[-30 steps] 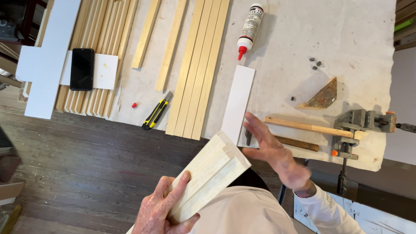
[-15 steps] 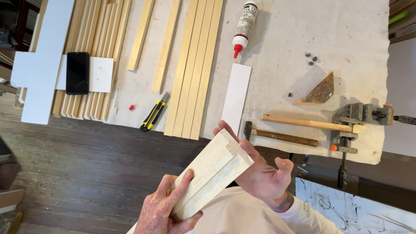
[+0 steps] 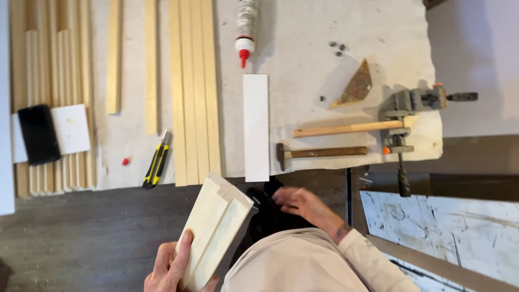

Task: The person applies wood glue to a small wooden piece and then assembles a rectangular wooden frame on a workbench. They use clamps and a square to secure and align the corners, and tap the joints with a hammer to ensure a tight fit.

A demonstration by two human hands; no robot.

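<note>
You've got one stack of pale wood boards (image 3: 213, 232) — looks like two or three pieces stepped at the top end, exact count unclear. Long axis runs diagonal: near end low by your body, far end pointing up and right toward the table edge (image 3: 324, 162), just below the white strip (image 3: 255, 127).

Your left hand (image 3: 175, 270) grips the stack's lower end — thumb laid across the top face, remaining fingers wrapped under, closed on the wood. Your right hand (image 3: 303, 203) sits just right of the stack's upper end, not touching it, fingers curled over something dark; blurred, so I can't tell whether it's actually holding anything.

Outward from the stack:
- one yellow-black utility knife (image 3: 157, 162), up-left of the stack on the table
- four long wood strips (image 3: 193, 92) side by side, directly above the stack
- one glue bottle (image 3: 246, 27) with red tip, above the white strip
- one hammer (image 3: 321, 153) and one wooden stick (image 3: 346, 128), right of the white strip
- one clamp (image 3: 403, 116), further right at the table corner
- one black phone (image 3: 39, 134), far left
</note>
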